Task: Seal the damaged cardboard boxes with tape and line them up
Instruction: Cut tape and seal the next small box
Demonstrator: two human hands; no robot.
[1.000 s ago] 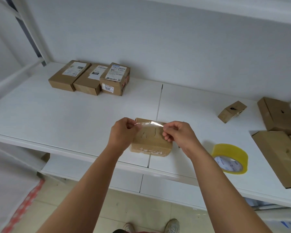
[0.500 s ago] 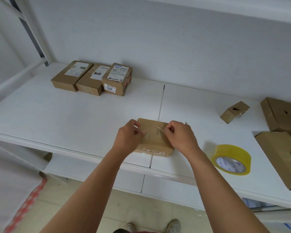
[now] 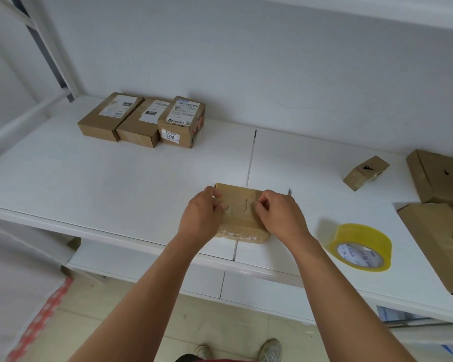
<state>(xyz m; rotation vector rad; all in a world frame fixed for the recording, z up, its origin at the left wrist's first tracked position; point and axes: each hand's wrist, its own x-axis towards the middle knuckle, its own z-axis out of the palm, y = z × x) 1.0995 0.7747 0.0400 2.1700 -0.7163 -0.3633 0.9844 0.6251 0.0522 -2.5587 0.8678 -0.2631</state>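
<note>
From the head view we look down on a white shelf (image 3: pixel 115 184). At its near edge, about 6 o'clock from the shelf's middle, sits the box (image 3: pixel 242 212) with a tear in its top. Our left hand (image 3: pixel 200 218) rests on the box's 9 o'clock side, fingers curled and pinching at the top face; our right hand (image 3: pixel 279 216) does likewise on the 3 o'clock side. Whether a strip of tape lies under the fingertips we cannot tell.

The tape roll (image 3: pixel 361 246) lies on the shelf at 3 o'clock of the box, apart from it. At 10 o'clock, by the wall, three labelled boxes (image 3: pixel 141 121) stand touching in a row. At 2 to 3 o'clock lie a small box (image 3: pixel 365 172) and larger ones (image 3: pixel 439 231).
</note>
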